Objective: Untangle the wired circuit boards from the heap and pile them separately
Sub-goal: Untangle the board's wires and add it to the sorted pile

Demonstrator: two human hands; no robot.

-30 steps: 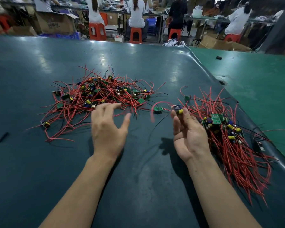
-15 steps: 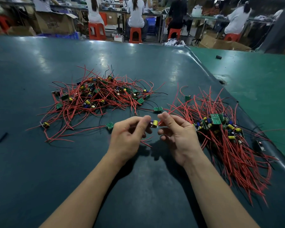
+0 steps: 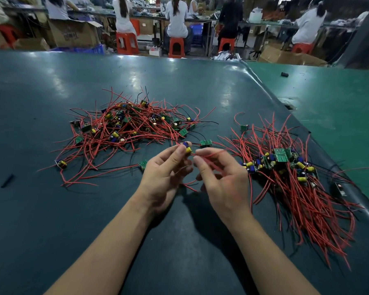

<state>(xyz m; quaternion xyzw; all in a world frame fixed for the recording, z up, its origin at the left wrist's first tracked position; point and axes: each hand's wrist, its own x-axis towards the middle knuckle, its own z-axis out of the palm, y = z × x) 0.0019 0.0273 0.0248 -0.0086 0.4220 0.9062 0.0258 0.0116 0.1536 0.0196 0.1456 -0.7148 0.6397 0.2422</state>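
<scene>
The scene is seen from one head-worn wide-angle view, aimed forward and down over a dark table (image 3: 51, 209). The forearms are caught close at the bottom edge, while distant workbenches (image 3: 200, 18) are taken in along the top.

Two bare forearms enter from the bottom edge, with no sleeves, cuffs or gloves anywhere on the parts shown. The left hand (image 3: 165, 175) and the right hand (image 3: 224, 182) are uncovered too. No watch, bracelet or ring shows on either wrist or on the fingers (image 3: 180, 154), though the fingertips are slightly blurred, so a thin band there could probably escape notice. The nails look short and unpainted.
</scene>
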